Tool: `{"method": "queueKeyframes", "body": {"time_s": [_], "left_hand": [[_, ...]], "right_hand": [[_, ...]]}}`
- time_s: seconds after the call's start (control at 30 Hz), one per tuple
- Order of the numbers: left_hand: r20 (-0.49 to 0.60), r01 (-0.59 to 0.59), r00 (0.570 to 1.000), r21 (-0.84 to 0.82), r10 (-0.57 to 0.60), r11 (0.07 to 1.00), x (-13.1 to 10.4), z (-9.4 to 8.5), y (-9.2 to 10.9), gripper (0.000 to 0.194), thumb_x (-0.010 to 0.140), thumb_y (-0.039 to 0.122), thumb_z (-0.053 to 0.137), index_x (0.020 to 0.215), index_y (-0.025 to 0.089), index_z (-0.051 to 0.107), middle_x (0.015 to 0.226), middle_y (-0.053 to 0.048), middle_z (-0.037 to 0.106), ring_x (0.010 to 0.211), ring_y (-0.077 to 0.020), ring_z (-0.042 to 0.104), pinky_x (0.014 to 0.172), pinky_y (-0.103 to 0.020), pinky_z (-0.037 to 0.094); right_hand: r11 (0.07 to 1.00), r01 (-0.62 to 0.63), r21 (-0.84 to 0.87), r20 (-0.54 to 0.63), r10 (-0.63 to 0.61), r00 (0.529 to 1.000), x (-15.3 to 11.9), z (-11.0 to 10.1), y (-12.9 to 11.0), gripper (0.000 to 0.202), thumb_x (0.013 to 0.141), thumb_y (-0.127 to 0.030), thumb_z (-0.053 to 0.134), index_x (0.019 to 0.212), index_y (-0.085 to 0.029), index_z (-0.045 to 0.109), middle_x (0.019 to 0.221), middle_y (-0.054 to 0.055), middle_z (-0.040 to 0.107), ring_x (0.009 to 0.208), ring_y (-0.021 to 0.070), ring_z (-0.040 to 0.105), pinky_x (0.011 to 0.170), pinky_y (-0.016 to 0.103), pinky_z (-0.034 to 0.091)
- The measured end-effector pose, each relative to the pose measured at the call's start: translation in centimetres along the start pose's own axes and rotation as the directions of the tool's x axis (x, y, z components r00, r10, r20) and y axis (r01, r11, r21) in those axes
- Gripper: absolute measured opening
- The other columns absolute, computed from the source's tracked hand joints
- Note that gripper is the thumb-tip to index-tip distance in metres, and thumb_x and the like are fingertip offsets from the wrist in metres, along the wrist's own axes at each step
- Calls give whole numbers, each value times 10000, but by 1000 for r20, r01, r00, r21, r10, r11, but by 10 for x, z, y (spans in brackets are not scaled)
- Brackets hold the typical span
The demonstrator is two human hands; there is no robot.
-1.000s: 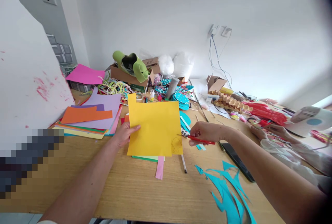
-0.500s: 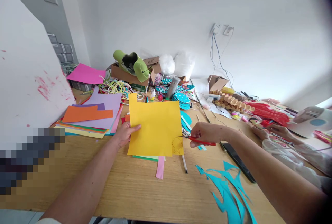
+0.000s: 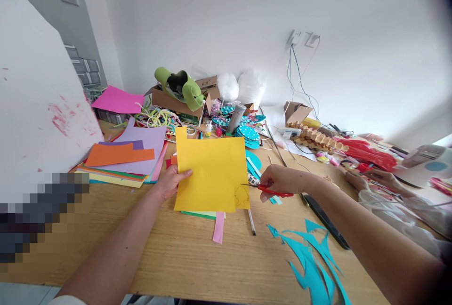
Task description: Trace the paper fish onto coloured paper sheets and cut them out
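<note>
My left hand (image 3: 172, 183) pinches the left edge of a yellow paper sheet (image 3: 208, 168), thumb on the front face. A small shape is drawn in pencil or pen near the sheet's lower right corner, and a slit runs up beside it from the bottom edge. Red-handled scissors (image 3: 275, 192) are gripped in my right hand (image 3: 277, 180). Their blades reach the right edge of the sheet, just above the drawn shape. Under the sheet lie a pink paper strip (image 3: 218, 229) and green paper, and a pen (image 3: 252, 222) lies partly covered.
Blue paper scraps (image 3: 310, 258) lie front right, near a black phone (image 3: 326, 220). Coloured papers (image 3: 120, 159) are stacked at left. Craft materials and a cardboard box (image 3: 169, 100) crowd the back. Another person's hands (image 3: 381, 180) work at far right.
The yellow sheet and both hands stay almost in place. The scissors' blades have shifted very slightly upward along the right edge of the sheet.
</note>
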State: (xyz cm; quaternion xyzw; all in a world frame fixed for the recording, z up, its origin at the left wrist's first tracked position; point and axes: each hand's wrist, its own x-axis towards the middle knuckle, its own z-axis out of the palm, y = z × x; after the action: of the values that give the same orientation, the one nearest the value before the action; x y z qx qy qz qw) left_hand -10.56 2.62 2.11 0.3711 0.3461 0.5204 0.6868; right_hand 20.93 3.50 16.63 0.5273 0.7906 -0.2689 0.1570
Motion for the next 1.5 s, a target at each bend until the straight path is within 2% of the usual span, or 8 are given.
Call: {"method": "queueKeyframes", "body": {"time_s": [0.2, 0.37, 0.57, 1.0, 1.5], "left_hand": [[-4, 0, 1000, -2, 0, 1000, 0, -1, -1, 453, 578, 345, 826, 969, 155, 698, 1041, -142, 701, 1011, -332, 638, 871, -445, 507], [15, -7, 1000, -16, 7, 1000, 1, -2, -3, 436, 588, 335, 824, 967, 157, 701, 1049, -130, 701, 1014, -319, 639, 882, -424, 502], [20, -4, 1000, -17, 4, 1000, 0, 0, -2, 439, 591, 336, 823, 971, 151, 701, 1050, -127, 701, 1002, -319, 643, 872, -426, 506], [10, 3, 1000, -21, -3, 1000, -1, 2, -1, 448, 573, 319, 834, 960, 139, 698, 1017, -123, 712, 995, -322, 644, 851, -419, 513], [-3, 3, 1000, -33, -4, 999, 0, 3, -2, 408, 566, 285, 836, 925, 138, 710, 975, -131, 720, 962, -322, 658, 810, -405, 528]], "right_hand": [[997, 49, -64, -35, -52, 998, 0, -1, -3, 539, 595, -708, 637, 529, -183, 537, 477, -39, 410, 467, 86, 327, 450, 242, 252], [995, 28, -94, -15, -29, 999, 0, 0, -7, 516, 612, -689, 633, 542, -187, 537, 486, -32, 425, 465, 89, 337, 449, 242, 238], [991, 83, -107, -20, -86, 996, 1, 2, -13, 516, 623, -689, 622, 533, -188, 536, 508, -32, 429, 493, 96, 336, 470, 249, 241], [991, 87, -101, -51, -92, 994, 2, 8, -10, 511, 641, -674, 622, 559, -173, 558, 504, -42, 411, 497, 88, 319, 473, 242, 233], [993, 49, -103, -59, -55, 997, 3, 11, -18, 420, 643, -578, 670, 559, -179, 569, 501, -39, 450, 479, 88, 336, 455, 249, 210]]}}
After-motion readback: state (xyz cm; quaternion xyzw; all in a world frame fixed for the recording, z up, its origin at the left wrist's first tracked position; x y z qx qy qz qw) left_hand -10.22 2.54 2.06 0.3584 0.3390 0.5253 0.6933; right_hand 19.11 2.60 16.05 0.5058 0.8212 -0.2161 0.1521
